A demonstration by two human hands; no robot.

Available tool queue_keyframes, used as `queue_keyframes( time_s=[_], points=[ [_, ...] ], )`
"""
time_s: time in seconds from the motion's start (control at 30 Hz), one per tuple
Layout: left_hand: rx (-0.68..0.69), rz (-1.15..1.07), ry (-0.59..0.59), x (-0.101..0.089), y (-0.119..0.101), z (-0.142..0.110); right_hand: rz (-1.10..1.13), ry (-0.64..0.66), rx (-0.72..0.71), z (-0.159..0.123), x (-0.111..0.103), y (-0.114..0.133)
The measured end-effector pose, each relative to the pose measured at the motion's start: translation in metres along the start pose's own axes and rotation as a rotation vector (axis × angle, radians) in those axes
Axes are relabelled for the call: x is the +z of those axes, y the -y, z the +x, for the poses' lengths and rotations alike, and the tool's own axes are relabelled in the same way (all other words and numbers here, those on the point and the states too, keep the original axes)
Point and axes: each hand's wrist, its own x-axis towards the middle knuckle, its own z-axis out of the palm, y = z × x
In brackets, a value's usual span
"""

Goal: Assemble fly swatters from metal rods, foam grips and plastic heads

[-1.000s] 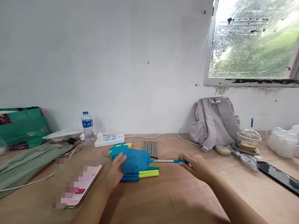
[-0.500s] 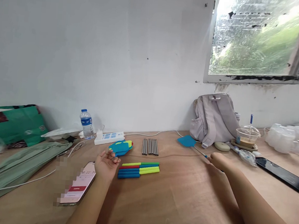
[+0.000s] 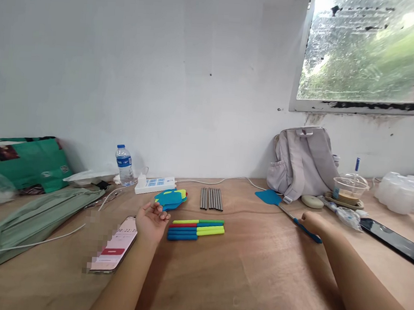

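A fly swatter (image 3: 270, 197) with a flat blue leaf-shaped head, thin metal rod and blue handle lies slanting across the table at right. My right hand (image 3: 311, 223) is closed at its handle, fingers curled and partly hidden. At left, my left hand (image 3: 152, 221) is held palm up, fingers loosely bent and apart, holding nothing. Just beyond it is a pile of flat blue and yellow heads (image 3: 170, 199). Several metal tubes (image 3: 211, 199) lie side by side at the middle. Nearer me, several handles (image 3: 196, 229) in blue, yellow, green and red lie in rows.
Beside my left forearm lies a phone (image 3: 115, 245). A power strip (image 3: 155, 184) and water bottle (image 3: 124, 165) stand near the wall. On the right are a grey backpack (image 3: 304, 165), a drink cup (image 3: 349, 189), a dark flat device (image 3: 395, 241) and clear plastic containers (image 3: 399, 191).
My right hand has shifted slightly right, and more of the fly swatter's blue handle shows. My left hand keeps nearly the same pose. The whole view has turned a little left.
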Motion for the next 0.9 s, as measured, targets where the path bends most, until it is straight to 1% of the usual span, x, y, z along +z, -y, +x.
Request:
queue_keyframes(
  time_s=[0.07,0.13,0.17,0.2,0.27,0.33,0.37,0.43,0.53,0.67,0.77,0.9],
  points=[
    [0.008,0.023,0.009,0.000,0.001,0.000,-0.040,0.019,0.013,0.011,-0.001,0.008],
    [0.036,0.084,0.038,0.000,0.003,0.000,-0.081,0.073,-0.021,0.019,0.003,0.027],
    [0.061,0.141,0.056,0.000,0.004,0.001,-0.079,0.117,-0.078,0.020,0.007,0.042],
    [0.089,0.204,0.072,0.000,0.006,0.001,-0.026,0.168,-0.166,0.016,0.013,0.058],
    [0.147,0.322,0.090,0.000,0.012,0.002,0.098,0.288,-0.280,0.001,0.030,0.092],
    [0.195,0.402,0.087,-0.001,0.019,0.003,0.181,0.432,-0.354,-0.019,0.049,0.124],
    [0.218,0.434,0.083,-0.001,0.022,0.004,0.210,0.482,-0.390,-0.028,0.058,0.137],
    [0.284,0.522,0.078,-0.002,0.028,0.005,0.234,0.530,-0.426,-0.038,0.074,0.156],
    [0.394,0.678,0.070,-0.004,0.031,0.006,0.179,0.530,-0.393,-0.034,0.090,0.172],
    [0.492,0.881,0.074,-0.005,0.028,0.004,0.126,0.526,-0.361,-0.018,0.105,0.180],
    [0.523,1.022,0.088,-0.004,0.026,0.000,0.107,0.537,-0.354,-0.012,0.110,0.182],
    [0.573,1.388,0.115,-0.001,0.026,-0.002,0.081,0.543,-0.346,-0.012,0.111,0.182]
  ],
)
